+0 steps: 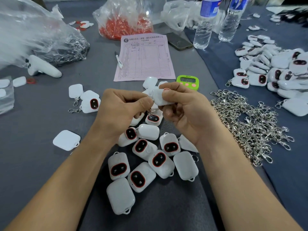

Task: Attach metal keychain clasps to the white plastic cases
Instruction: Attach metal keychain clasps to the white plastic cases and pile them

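Hands' grip closed — left (123, 110) on clasp (150, 104), right (181, 107) on case (159, 98); loose clasps (250, 124) beside.

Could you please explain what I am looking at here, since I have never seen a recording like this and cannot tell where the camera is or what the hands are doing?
There is no machine here: a person works with two bare hands, and the single picture comes from a wide-angle camera worn on their head, looking forward and down.

The right hand holds a white plastic case. The left hand pinches a small metal ring against the case's edge, with the rest of the clasp dangling below.

On the grey table lie loose white cases under the forearms, a heap of metal clasps to the right, and a bigger pile of cases beyond it. Further back are a pink form, a green timer, two water bottles and plastic bags.
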`<act>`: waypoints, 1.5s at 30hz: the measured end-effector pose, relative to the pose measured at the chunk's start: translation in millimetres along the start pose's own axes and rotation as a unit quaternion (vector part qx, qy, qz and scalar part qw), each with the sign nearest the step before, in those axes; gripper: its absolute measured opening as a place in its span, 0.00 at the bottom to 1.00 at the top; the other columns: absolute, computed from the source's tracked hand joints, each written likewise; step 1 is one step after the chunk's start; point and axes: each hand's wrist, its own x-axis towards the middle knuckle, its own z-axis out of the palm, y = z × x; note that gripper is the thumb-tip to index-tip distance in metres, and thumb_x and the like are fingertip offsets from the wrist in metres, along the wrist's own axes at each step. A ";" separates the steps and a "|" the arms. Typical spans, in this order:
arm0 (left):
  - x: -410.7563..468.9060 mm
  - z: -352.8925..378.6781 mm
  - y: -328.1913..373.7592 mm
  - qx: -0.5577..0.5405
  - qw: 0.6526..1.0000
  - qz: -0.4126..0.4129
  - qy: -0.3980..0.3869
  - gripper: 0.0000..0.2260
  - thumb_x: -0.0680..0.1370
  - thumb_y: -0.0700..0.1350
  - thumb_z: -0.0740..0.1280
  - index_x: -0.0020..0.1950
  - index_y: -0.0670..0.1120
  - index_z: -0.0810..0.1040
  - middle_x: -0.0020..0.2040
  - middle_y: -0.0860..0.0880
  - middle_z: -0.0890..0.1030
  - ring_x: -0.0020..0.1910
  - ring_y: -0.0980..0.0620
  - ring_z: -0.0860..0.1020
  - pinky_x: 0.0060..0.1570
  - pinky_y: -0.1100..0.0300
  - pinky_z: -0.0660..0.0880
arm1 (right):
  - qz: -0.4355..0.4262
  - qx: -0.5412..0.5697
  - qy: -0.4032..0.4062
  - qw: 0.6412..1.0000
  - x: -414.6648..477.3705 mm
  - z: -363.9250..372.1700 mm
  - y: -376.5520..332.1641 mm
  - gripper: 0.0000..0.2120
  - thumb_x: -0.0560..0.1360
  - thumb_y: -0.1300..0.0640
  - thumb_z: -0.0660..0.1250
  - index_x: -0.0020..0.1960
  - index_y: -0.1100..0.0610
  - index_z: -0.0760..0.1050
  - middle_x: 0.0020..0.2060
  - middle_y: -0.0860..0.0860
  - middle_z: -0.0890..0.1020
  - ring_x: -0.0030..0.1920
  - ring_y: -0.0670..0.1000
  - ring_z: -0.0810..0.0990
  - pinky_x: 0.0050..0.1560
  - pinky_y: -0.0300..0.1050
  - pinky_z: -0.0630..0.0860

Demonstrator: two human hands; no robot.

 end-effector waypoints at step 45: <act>-10.1 16.7 12.7 0.590 0.797 0.131 -0.011 0.15 0.79 0.47 0.63 0.32 0.49 0.68 0.29 0.52 0.66 0.28 0.50 0.63 0.32 0.56 0.58 | -0.267 -0.356 0.167 0.880 -4.9 30.3 27.4 0.08 0.76 0.59 0.69 0.50 0.48 0.84 0.27 0.47 0.79 0.28 0.44 0.75 0.33 0.36 0.73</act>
